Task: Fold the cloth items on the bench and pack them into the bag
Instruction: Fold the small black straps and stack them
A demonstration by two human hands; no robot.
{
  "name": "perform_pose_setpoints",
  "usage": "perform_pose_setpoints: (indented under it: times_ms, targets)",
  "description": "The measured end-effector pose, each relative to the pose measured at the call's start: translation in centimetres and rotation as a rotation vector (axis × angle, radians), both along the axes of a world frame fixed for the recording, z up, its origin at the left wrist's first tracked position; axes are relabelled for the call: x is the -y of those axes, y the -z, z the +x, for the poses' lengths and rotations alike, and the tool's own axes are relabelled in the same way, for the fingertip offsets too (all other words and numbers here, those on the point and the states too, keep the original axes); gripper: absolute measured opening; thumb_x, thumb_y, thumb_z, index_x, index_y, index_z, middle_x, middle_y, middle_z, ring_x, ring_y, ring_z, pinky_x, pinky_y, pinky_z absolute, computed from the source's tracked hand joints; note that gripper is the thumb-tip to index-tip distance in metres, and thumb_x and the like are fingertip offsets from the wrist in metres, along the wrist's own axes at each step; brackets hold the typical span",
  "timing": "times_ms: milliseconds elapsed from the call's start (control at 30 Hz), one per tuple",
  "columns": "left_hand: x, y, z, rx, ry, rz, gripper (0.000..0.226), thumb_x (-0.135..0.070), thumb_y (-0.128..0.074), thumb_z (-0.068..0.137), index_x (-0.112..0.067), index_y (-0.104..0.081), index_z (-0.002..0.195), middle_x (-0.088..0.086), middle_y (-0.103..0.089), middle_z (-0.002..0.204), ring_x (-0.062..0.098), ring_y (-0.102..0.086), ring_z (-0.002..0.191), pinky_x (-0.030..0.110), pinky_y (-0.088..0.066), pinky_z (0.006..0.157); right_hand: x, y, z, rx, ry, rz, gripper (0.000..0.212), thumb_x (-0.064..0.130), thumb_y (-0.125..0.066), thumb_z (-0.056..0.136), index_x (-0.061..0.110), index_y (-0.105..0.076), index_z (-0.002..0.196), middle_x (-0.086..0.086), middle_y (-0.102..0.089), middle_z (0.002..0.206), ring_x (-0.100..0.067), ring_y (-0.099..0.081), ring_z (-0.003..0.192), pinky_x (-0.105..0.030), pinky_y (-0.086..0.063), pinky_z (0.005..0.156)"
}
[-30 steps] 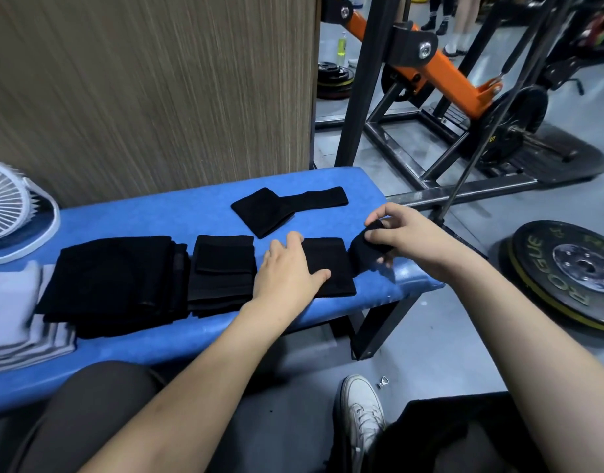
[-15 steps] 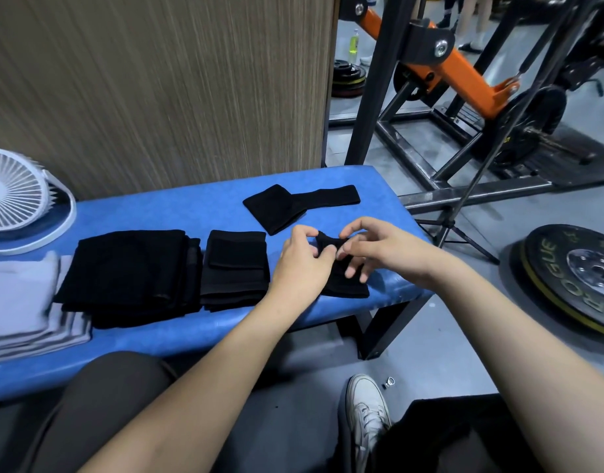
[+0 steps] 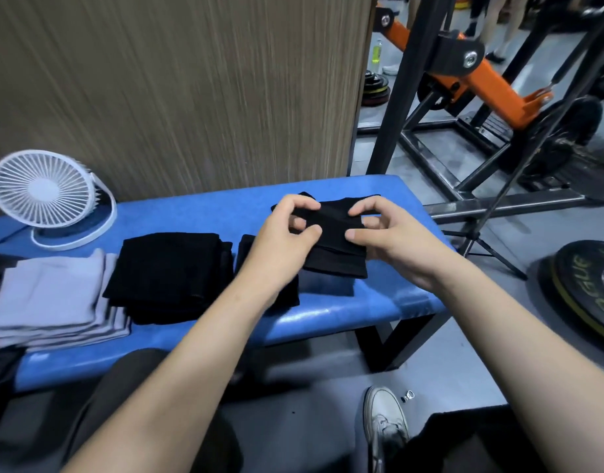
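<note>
both hands meet over the right end of the padded blue bench (image 3: 328, 322), each pinching the same small folded black cloth piece (image 3: 334, 240). the left hand (image 3: 283, 240) grips its left upper edge between thumb and curled fingers, and the right hand (image 3: 386, 233) grips the right upper edge the same way, thumb below and fingers bent over the top. the piece looks lifted slightly at the held edge, with its lower folded part hanging towards the bench; whether that lower edge touches the blue pad cannot be told. behind it, partly hidden by the hands, lies another flat black cloth strip (image 3: 362, 199) on the bench. left of the hands sits a small folded black pile (image 3: 246, 254), mostly covered by the left forearm, and just beside that a larger stack of folded black fabric (image 3: 171, 278). further left is a stack of folded grey cloths (image 3: 54, 302), and behind it a white round desk fan (image 3: 41, 189) standing on the bench. a black weight plate with yellow lettering (image 3: 587, 295) lies on the floor to the right. no bag can be made out.
</note>
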State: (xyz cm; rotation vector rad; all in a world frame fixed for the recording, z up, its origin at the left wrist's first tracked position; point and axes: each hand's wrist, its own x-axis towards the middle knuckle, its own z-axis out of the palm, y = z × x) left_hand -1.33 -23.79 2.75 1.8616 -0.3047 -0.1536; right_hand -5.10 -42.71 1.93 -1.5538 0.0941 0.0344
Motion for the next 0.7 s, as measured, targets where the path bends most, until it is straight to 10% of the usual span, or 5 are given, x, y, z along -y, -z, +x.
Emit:
perform_pose_setpoints:
  times_ms: [267, 700]
  targets:
    - [-6.0, -0.3, 1.6, 0.164, -0.057, 0.372, 0.019, -0.022, -0.059, 0.092, -0.035, -0.057, 0.106, -0.005, -0.052, 0.103, 0.013, -0.058, 0.080, 0.022, -0.040, 0.066, -5.8, 0.4, 3.0, -0.031, -0.107, -0.161, 0.026, 0.003, -0.066, 0.090, 0.005, -0.049, 0.110, -0.006, -0.044, 0.064, -0.020, -0.047, 0.044, -0.029, -0.033, 0.042]
    - [-7.6, 1.7, 1.5, 0.381, -0.027, 0.810, 0.026, -0.027, -0.058, 0.095, -0.022, -0.055, 0.121, -0.002, -0.041, 0.115, 0.019, -0.046, 0.113, 0.034, -0.043, 0.094, -7.7, 2.1, 5.4, 0.105, -0.180, -0.733, 0.024, 0.028, -0.078, 0.083, 0.019, -0.063, 0.099, 0.003, -0.046, 0.060, -0.004, -0.039, 0.052, -0.026, -0.036, 0.060]
